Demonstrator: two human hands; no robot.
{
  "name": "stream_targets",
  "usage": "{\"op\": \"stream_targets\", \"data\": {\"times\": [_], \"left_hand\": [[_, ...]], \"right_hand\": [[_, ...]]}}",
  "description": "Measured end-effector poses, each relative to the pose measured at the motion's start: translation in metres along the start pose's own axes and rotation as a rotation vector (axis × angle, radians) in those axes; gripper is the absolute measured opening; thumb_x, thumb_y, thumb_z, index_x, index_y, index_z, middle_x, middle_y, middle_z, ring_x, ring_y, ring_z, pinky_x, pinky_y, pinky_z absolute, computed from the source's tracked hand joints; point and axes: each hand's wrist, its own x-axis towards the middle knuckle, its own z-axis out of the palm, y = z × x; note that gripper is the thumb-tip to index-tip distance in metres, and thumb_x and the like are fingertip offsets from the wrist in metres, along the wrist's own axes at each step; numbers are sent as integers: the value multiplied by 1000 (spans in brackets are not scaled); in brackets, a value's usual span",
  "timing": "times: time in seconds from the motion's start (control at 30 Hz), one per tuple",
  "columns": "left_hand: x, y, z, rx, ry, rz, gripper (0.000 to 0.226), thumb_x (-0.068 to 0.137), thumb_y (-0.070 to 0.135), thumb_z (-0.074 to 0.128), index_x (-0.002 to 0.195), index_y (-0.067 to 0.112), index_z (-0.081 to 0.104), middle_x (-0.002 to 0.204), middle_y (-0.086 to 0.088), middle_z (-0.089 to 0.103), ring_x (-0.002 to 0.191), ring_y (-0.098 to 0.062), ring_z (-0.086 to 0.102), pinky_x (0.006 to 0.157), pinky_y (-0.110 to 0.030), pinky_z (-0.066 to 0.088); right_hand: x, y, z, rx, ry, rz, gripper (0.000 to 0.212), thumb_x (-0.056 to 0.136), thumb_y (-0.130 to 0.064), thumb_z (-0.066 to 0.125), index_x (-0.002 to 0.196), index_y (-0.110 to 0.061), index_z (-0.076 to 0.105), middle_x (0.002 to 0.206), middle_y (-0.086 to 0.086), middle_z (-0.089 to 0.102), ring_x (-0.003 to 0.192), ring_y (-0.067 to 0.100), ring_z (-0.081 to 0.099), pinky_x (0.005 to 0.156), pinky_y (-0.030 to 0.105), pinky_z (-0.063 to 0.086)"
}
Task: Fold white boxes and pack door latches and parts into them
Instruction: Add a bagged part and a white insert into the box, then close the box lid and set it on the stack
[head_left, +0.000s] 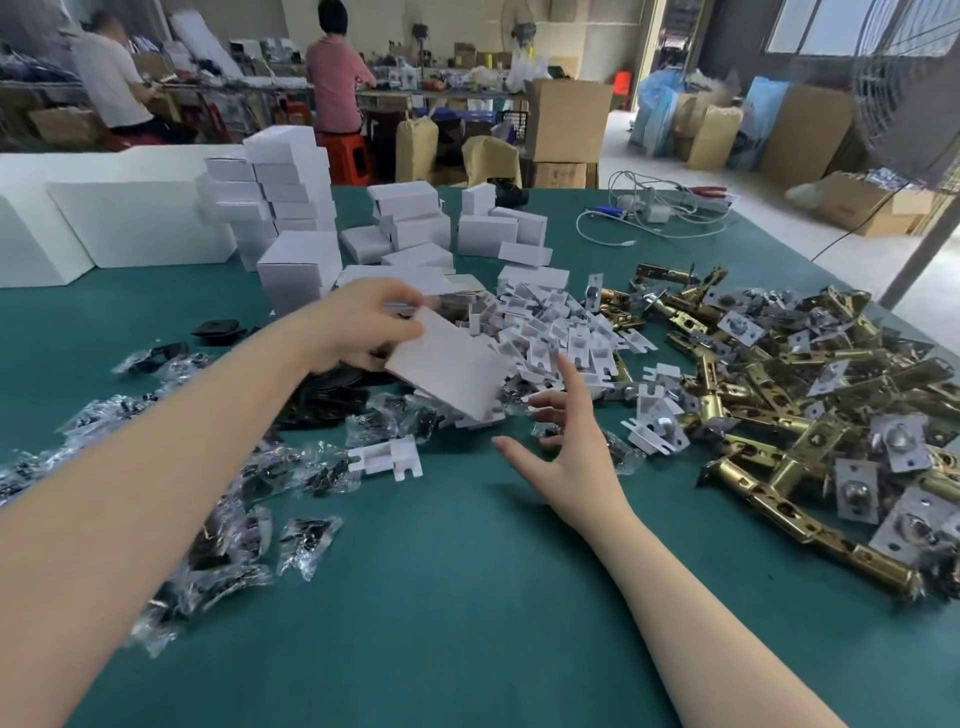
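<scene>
My left hand (358, 325) grips a flat, unfolded white box blank (447, 366) by its upper left edge and holds it tilted above the green table (467, 597). My right hand (566, 447) hovers just below and right of the blank with its fingers spread, holding nothing. A heap of small white card inserts (561, 332) lies behind the blank. Brass door latches (789, 395) are piled at the right. Small clear bags of dark parts (218, 525) are scattered at the left. One loose white insert (387, 457) lies near the middle.
Folded white boxes (291, 208) are stacked at the back of the table, with large white blocks (130, 218) to the left. Cables and a charger (654, 213) lie at the back right. Two people work at a bench behind, among cardboard cartons (566, 119).
</scene>
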Motion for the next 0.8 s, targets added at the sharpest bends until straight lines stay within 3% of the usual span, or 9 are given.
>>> {"op": "stream_targets", "data": {"times": [0.1,0.27,0.37,0.47,0.57,0.6,0.67,0.73,0.8], "left_hand": [[10,-32,-26,-533,161,-113,41,97,10,57,137,16,49,105,1,72,98,-19,65,74,-41,60],[26,-38,-59,-1194,582,-91,46,98,10,57,141,12,42,134,-17,57,104,-24,64,57,-39,59],[35,-34,-69,-1218,816,-150,45,94,3,60,135,9,44,130,-17,56,102,-27,63,49,-40,58],[43,-31,-74,-1145,900,-250,50,90,3,65,134,10,41,130,-17,53,101,-27,61,46,-39,57],[52,-32,-76,-1069,925,-269,34,93,16,66,117,9,44,129,-10,55,103,-20,57,38,-20,50],[55,-30,-76,-1117,910,-252,21,97,20,61,100,10,43,127,-12,56,103,-20,58,44,-14,51],[64,-31,-73,-1118,890,-239,33,102,32,52,80,15,34,121,-10,57,96,-16,62,61,-10,53],[66,-30,-66,-1005,1015,-219,39,96,48,56,101,13,40,125,0,52,85,-8,57,56,-11,51],[72,-31,-54,-972,1167,-246,57,93,52,55,136,20,35,139,-1,39,96,-10,48,78,-20,43]], "right_hand": [[1,1,2,-50,-16,-6,98,75,-49,78,146,-54,10,112,-28,51,108,-2,52,89,25,47],[4,4,4,-106,-37,-6,92,74,-52,77,144,-54,17,111,-29,50,107,-7,51,85,19,42],[4,6,4,-126,-49,-2,91,73,-57,74,144,-55,18,111,-30,52,106,-10,49,85,15,40],[4,6,3,-161,-55,-16,90,74,-54,75,144,-55,18,111,-30,52,108,-11,48,85,15,40],[4,6,2,-181,-56,-16,89,75,-51,76,144,-53,20,112,-30,51,109,-11,47,88,17,41],[4,5,2,-195,-64,-19,88,76,-50,76,145,-52,20,113,-29,51,109,-10,47,88,17,41],[3,4,3,-225,-89,-29,86,78,-50,75,145,-51,21,113,-25,51,109,-7,47,89,18,41],[3,3,3,-250,-110,-42,82,80,-49,74,145,-48,24,114,-21,52,110,-4,48,91,20,40],[3,1,3,-287,-125,-53,79,81,-48,72,146,-46,27,115,-18,52,112,-1,48,92,20,39]]}}
